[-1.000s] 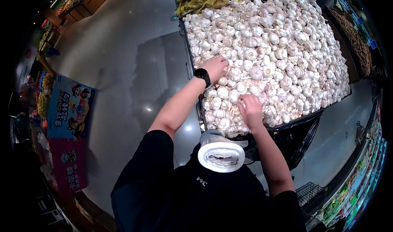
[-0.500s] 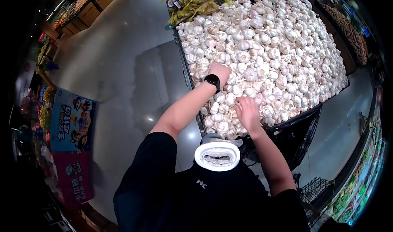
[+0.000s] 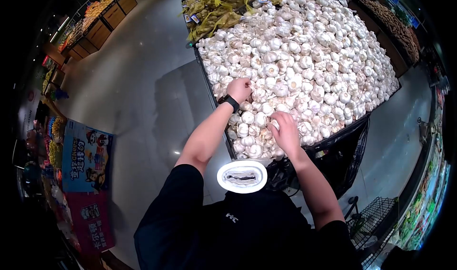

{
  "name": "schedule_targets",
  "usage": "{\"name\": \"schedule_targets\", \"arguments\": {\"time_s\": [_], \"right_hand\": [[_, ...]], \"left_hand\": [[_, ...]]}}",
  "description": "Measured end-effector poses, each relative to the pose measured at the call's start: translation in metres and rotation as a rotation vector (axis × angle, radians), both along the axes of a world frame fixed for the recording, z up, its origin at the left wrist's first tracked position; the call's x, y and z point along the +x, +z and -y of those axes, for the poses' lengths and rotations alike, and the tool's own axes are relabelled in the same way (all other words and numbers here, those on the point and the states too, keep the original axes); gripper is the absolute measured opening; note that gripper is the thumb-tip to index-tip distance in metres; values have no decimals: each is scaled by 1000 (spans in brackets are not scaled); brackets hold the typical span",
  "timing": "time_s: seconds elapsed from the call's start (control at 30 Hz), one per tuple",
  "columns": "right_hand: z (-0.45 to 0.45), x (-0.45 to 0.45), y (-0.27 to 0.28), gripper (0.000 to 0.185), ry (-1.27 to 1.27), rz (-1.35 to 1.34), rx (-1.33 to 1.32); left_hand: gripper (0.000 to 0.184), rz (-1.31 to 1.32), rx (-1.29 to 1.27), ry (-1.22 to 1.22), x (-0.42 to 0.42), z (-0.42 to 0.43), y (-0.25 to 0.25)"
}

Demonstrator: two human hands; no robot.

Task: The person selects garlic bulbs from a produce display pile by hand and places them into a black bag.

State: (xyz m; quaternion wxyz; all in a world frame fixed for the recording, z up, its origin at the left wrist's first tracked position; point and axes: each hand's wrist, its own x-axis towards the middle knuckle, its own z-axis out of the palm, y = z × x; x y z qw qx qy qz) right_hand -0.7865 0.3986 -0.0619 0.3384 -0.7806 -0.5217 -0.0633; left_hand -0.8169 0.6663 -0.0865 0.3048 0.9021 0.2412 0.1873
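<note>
A large heap of white garlic bulbs (image 3: 295,82) fills a black-edged display bin. My left hand (image 3: 239,89), below a black watch (image 3: 229,102) on the wrist, is closed at the heap's left side; its curled fingers hide whatever they may hold. Nearer to me, my right hand (image 3: 286,131) rests over the front of the heap, fingers bent and thumb apart, touching bulbs. Loose skins and bulbs lie between the two hands. A white roll (image 3: 242,176) of thin bags stands upright at the bin's front left corner, close to my body.
Yellow net bags (image 3: 214,13) of brownish produce lie behind the garlic. A black plastic bag (image 3: 350,155) hangs from the bin's front edge. A wire basket (image 3: 376,217) is at the lower right. Blue and pink promotional boards (image 3: 88,158) stand on the left.
The view has shifted, and the bin appears further left and lower. My left hand has curled and turned on the garlic. My right hand stays over nearly the same bulbs.
</note>
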Motion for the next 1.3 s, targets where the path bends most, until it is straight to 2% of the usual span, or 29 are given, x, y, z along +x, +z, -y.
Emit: {"name": "schedule_targets", "arguments": {"time_s": [0.07,0.1,0.13,0.17,0.2,0.27,0.3,0.33,0.4,0.47,0.5,0.57,0.6,0.63,0.67,0.7,0.73,0.77,0.8,0.87,0.93,0.97,1.07,1.13,1.17,1.2,1.27,1.3], "right_hand": [[-4,5,6,30,-33,1,73],[-9,4,11,33,-61,-400,148],[-15,2,17,36,-83,-801,223],[-25,0,23,35,-51,-1009,444],[-27,3,36,35,-44,-1007,443],[-31,4,61,34,68,-1845,657],[-32,12,49,30,105,-1858,663],[-30,19,42,30,113,-1856,659],[-16,34,28,22,-47,-1851,703],[16,53,21,13,-45,-1872,691],[35,62,22,12,-69,-1865,680],[92,85,5,12,-60,-1839,741],[136,107,-25,13,201,-1945,846],[166,109,-32,12,-104,-1702,873],[202,117,-56,16,-367,-1614,805],[236,117,-78,28,-754,-1481,449],[276,124,-124,50,-992,-1028,-115],[282,112,-120,63,-1191,-625,-569],[295,106,-130,65,-1168,-503,-483],[302,94,-128,62,-1003,-854,-32],[305,90,-136,55,-857,-1284,219],[295,79,-130,48,-863,-1299,299],[291,68,-141,47,-840,-1255,298],[284,60,-128,42,-850,-1227,273],[278,57,-117,39,-865,-1233,291],[273,59,-113,37,-879,-1239,314],[266,67,-110,33,-870,-1203,336],[262,70,-107,32,-862,-1157,295]], "left_hand": [[10,289,-243,44,-3,2,10],[12,310,-315,30,-7,17,32],[11,343,-417,-91,-8,29,41],[11,331,-459,-186,-10,47,45],[11,323,-495,-277,-11,64,51],[16,210,-338,-414,-19,88,73],[19,306,-202,-551,-17,91,74],[18,265,-280,-599,-18,91,78],[16,414,-236,-570,-17,80,82],[13,369,-342,-329,-9,46,76],[14,407,-247,-229,3,12,55],[16,366,-45,21,11,-38,52],[19,295,44,99,20,-67,40],[24,251,123,100,24,-86,39],[28,246,225,87,27,-95,41],[29,183,208,59,34,-101,42],[31,122,192,25,42,-104,42],[31,49,210,26,53,-111,33],[31,62,211,27,63,-120,26],[30,-111,323,-32,70,-124,20],[23,-177,384,54,74,-114,23],[21,-177,404,64,80,-116,22],[15,-144,485,59,90,-124,21],[16,-69,253,146,90,-128,25],[14,55,195,243,92,-133,18],[14,56,200,243,92,-139,14],[16,180,-180,334,88,-147,10],[18,196,-154,347,85,-148,10]]}}
